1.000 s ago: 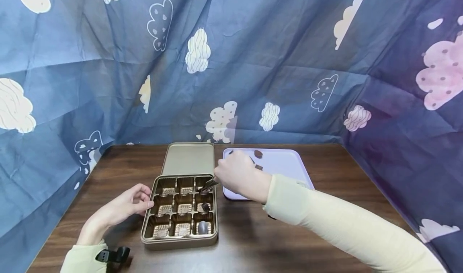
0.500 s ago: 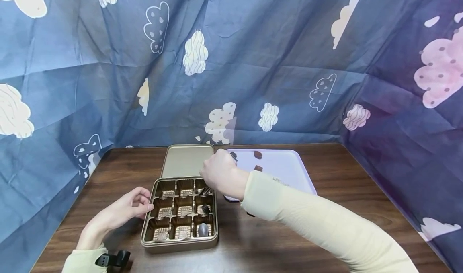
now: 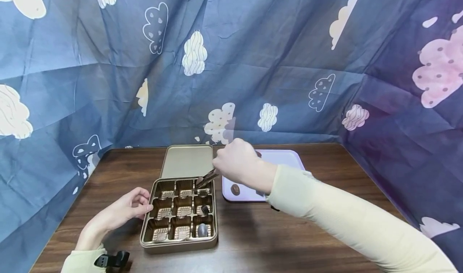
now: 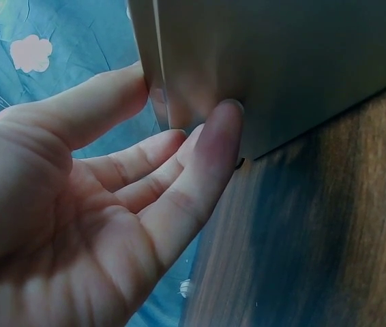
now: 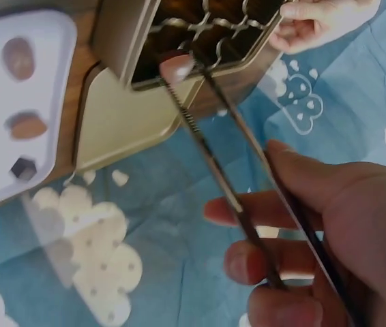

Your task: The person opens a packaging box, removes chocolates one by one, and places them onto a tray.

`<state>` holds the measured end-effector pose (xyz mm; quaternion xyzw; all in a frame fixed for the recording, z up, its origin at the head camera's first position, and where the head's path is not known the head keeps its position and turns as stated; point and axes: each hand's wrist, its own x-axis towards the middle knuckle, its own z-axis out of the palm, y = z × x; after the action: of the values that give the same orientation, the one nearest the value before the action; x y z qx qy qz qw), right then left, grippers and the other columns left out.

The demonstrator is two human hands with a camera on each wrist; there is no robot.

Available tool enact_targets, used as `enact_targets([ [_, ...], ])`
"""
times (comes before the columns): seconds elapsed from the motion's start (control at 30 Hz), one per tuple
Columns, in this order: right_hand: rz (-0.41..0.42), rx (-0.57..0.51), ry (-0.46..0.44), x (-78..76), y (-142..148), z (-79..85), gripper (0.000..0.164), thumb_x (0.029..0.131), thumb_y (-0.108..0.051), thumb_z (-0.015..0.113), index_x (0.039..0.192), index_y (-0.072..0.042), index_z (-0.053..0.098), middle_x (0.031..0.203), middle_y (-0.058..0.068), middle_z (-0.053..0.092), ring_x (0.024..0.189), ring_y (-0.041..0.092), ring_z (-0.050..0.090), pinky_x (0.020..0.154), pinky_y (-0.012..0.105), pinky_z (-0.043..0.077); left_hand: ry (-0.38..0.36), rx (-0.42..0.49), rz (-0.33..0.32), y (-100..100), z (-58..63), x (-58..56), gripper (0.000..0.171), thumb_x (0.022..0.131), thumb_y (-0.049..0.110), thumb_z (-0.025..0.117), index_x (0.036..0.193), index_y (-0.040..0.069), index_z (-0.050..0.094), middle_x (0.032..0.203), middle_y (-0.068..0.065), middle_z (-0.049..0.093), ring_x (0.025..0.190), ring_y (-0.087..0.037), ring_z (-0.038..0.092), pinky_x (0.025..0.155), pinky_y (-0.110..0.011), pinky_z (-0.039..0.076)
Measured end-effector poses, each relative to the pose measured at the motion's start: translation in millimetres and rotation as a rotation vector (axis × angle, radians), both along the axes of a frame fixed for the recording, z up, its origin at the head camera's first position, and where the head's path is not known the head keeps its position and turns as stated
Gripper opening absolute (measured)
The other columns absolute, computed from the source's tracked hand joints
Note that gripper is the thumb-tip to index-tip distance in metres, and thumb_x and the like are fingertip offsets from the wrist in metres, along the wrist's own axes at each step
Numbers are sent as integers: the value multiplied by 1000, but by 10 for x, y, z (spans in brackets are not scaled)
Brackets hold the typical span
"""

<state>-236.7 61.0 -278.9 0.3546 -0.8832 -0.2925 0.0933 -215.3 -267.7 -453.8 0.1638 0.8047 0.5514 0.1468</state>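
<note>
My right hand point(image 3: 236, 162) grips long metal tweezers point(image 3: 209, 177) above the far-right compartment of a gold tin point(image 3: 181, 247). At their serrated tips is a reddish-brown chocolate point(image 5: 177, 67), close to the compartment's edge in the right wrist view. The tin's gold insert has several square compartments. A small dark chocolate point(image 3: 205, 209) sits in the middle-right one and a grey oval chocolate point(image 3: 202, 230) in the near-right one. My left hand point(image 3: 126, 206) touches the tin's left side, its thumb at the rim and its fingertips point(image 4: 224, 126) against the outer wall.
The tin's lid point(image 3: 188, 160) lies folded back behind it. To the right, a pale lavender tray point(image 3: 285, 156) bears several pieces, among them a round brown chocolate point(image 3: 235, 189); my right forearm covers part of it. A cloud-patterned blue cloth point(image 3: 231, 64) hangs behind the wooden table point(image 3: 325, 208).
My right hand first moved left and dipped the tweezers into the far-right compartment, then drew back up and to the right. The left hand stays at the tin's side.
</note>
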Motion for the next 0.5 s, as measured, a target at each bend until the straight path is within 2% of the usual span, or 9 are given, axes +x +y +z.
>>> enact_targets([
  [0.1,27,-43,15,-23,178,93,26,91,-41,64,69,-27,66,62,-7,59,49,13,50,43,33,45,-7,1,8,8,5,2,34,93,9,64,112,-8,41,92,-11,52,80,-19,60,73,-35,56],
  [0.3,34,-115,20,-80,512,245,39,95,-50,57,64,-27,62,57,-8,54,47,13,48,40,35,43,-8,5,10,19,7,-4,34,93,8,64,112,-8,41,91,-10,52,79,-17,60,72,-34,55],
  [0.5,150,-238,150,-203,904,166,37,92,-44,64,62,-22,61,52,-6,51,42,13,42,36,40,42,-7,13,-3,8,-10,1,34,93,7,64,113,-9,41,91,-10,52,79,-17,60,72,-34,56],
])
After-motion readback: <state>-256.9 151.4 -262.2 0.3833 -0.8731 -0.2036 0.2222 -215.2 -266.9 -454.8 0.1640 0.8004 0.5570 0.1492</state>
